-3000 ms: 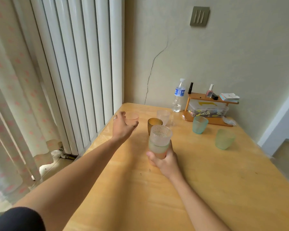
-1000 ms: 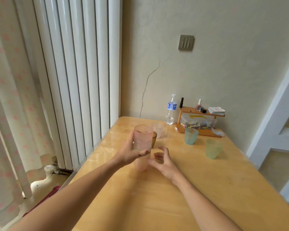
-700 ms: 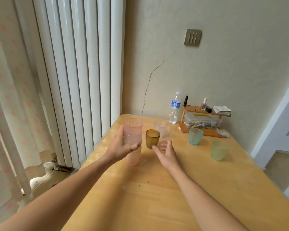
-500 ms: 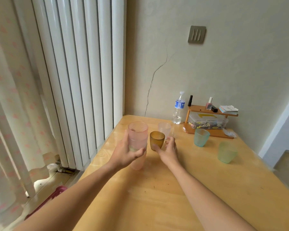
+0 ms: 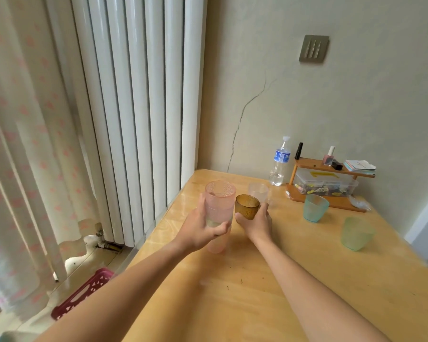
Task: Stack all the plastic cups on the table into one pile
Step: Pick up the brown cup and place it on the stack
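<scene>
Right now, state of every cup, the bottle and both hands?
cup stack: nested, upright, held.
amber cup: upright, gripped.
clear cup: upright, free.
teal cup: upright, free.
green cup: upright, free.
water bottle: capped, standing.
left hand: closed on stack.
right hand: closed on amber cup.

Home, curtain (image 5: pixel 22 144), radiator (image 5: pixel 134 107), wooden table (image 5: pixel 307 280)

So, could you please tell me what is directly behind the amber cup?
A clear cup stands just behind the amber cup; its lower part is covered by the amber cup and the right hand, so whether the two cups touch cannot be seen.
</scene>
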